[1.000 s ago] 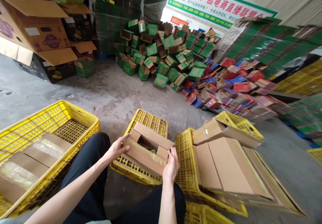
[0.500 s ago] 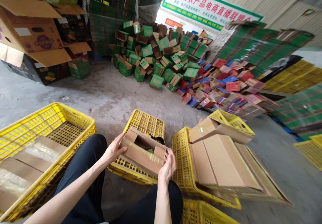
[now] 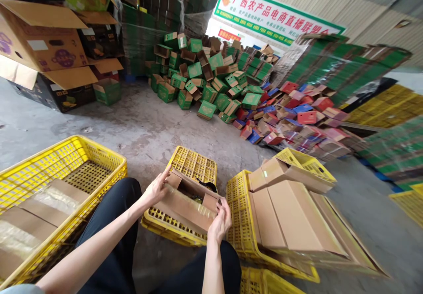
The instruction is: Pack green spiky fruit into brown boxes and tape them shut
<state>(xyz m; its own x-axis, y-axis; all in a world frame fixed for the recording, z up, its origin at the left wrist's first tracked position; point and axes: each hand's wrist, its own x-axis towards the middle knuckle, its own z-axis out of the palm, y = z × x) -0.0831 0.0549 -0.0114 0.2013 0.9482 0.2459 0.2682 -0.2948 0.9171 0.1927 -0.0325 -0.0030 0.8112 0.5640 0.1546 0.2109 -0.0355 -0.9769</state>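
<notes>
A small cardboard box (image 3: pixel 185 203) stands open-topped and tilted on an upturned yellow plastic crate (image 3: pixel 191 159) between my knees. Clear tape runs along its near side, and something dark with yellowish bits shows inside, too shaded to name. My right hand (image 3: pixel 220 219) grips the box's right end, fingers curled over the upper edge. At the left end, my left hand (image 3: pixel 157 190) rests against the cardboard with its fingers stretched out, the index finger pointing up past the rim. Behind the box lies a black curved object (image 3: pixel 210 186), partly hidden.
On my left, a long yellow crate (image 3: pixel 105 157) holds taped cardboard boxes (image 3: pixel 29 223). To my right, another yellow crate (image 3: pixel 236 214) carries flattened cartons (image 3: pixel 294 214). Piles of green boxes (image 3: pixel 206 109) and red and blue boxes (image 3: pixel 307 117) lie across the floor ahead.
My left hand has loosened from the box's left end, its fingers straightening and its index finger rising. My right hand keeps its grip. The view has shifted slightly.
</notes>
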